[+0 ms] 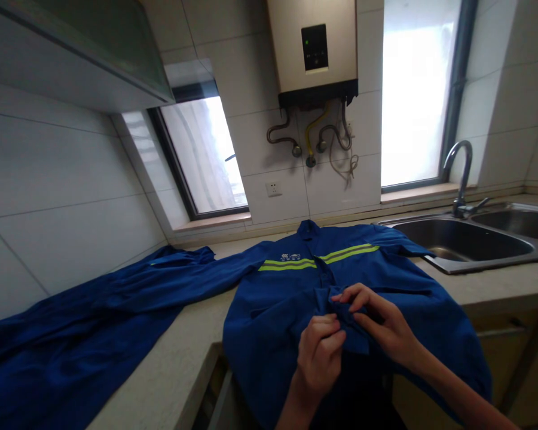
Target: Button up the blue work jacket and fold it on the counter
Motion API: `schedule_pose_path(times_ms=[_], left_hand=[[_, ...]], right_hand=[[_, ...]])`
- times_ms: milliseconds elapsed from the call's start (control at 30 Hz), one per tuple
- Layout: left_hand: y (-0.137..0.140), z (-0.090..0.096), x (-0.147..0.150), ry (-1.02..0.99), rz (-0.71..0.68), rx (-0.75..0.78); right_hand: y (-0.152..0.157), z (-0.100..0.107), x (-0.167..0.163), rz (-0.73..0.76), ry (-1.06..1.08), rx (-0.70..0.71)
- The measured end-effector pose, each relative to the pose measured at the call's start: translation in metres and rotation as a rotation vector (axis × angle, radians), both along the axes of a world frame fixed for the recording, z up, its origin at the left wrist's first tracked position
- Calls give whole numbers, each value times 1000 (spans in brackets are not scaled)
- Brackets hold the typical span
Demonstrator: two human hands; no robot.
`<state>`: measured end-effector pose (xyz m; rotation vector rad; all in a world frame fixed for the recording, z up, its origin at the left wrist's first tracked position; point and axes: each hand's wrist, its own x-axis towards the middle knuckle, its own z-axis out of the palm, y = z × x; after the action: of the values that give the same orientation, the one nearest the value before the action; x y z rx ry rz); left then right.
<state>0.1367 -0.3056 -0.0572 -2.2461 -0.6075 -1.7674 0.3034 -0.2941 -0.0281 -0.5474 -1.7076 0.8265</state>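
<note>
A blue work jacket (287, 304) with yellow-green and grey chest stripes lies spread front side up, its collar toward the wall and its lower part hanging over the counter's front edge. My left hand (320, 352) is closed on the jacket's front near the lower middle, fingers curled into the cloth. Just to its right, my right hand (381, 322) pinches the bunched front edge between thumb and fingers. The fingertips of both hands nearly meet there. Whatever fastening may lie between them is hidden. White printing shows on the chest above the stripe.
More blue clothing (85, 328) lies along the left counter, under one jacket sleeve. A steel sink (457, 239) with a tap (461, 179) is at the right, close to the other sleeve. A water heater (316, 48) hangs on the tiled wall, above pipes and a socket (273, 189).
</note>
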Motion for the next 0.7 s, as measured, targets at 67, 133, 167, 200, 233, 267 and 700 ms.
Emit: schedule_pose_path(times_ms=[67, 133, 167, 200, 233, 267, 700], left_hand=[[0, 0, 1, -24, -18, -26], [0, -1, 2, -39, -28, -38], [0, -1, 2, -40, -29, -42], [0, -1, 2, -37, -28, -44], [1, -1, 2, -31, -23, -44], [1, -1, 2, -25, -15, -42], [4, -5, 4, -2, -14, -72]], right_hand=[[2, -3, 1, 5, 10, -22], [3, -4, 1, 11, 17, -36], [3, -5, 1, 14, 19, -39], [3, -6, 1, 16, 21, -42], [3, -6, 1, 14, 24, -45], [3, -7, 0, 10, 29, -48], [5, -11, 3, 22, 43, -86]])
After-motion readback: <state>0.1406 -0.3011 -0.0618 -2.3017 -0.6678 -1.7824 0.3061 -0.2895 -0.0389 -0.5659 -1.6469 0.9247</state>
